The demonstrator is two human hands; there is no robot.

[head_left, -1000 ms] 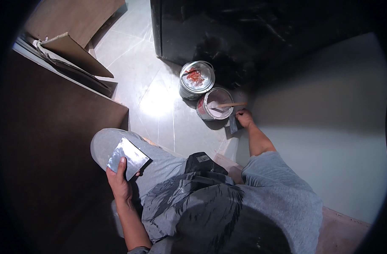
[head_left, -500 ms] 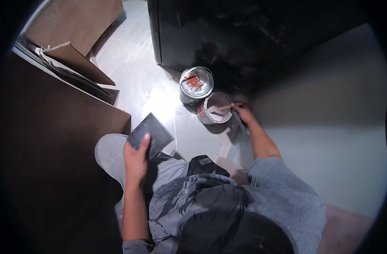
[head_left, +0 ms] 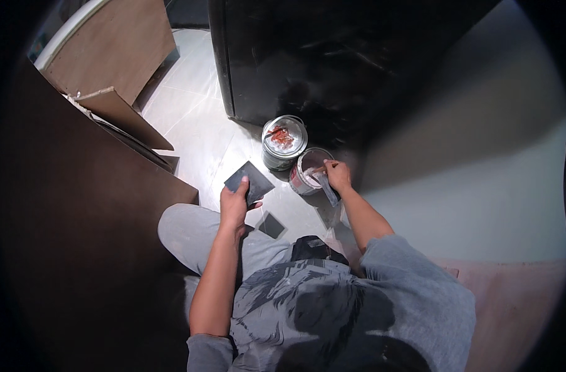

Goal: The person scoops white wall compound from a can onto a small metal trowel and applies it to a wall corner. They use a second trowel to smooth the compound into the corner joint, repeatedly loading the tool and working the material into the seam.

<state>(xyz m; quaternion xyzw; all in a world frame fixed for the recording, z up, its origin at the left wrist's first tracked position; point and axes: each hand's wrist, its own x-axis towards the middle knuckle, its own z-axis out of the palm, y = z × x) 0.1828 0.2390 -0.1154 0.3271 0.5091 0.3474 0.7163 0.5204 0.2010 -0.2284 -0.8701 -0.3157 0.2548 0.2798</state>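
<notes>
Two big dark surfaces framed the view: brown panel [head_left: 97, 248] down the left, black panel [head_left: 307, 56] across upper centre. Pale wall [head_left: 475, 192] took the right side, grey tile floor [head_left: 193, 93] the middle. Silver can [head_left: 275, 160] stood just above frame centre, top smeared orange-red. Open bucket [head_left: 299, 183] just below and right of it, pale paste inside. My left hand [head_left: 232, 206], left of centre, was clamped on a dark flat plate [head_left: 250, 178], thumb on its face. My right hand [head_left: 340, 176], right of centre by the bucket rim: dark flat blade [head_left: 330, 192] stuck out below, couldn't tell how I gripped it; fingers together on a thin wooden stick [head_left: 319, 169] reaching into the bucket.
</notes>
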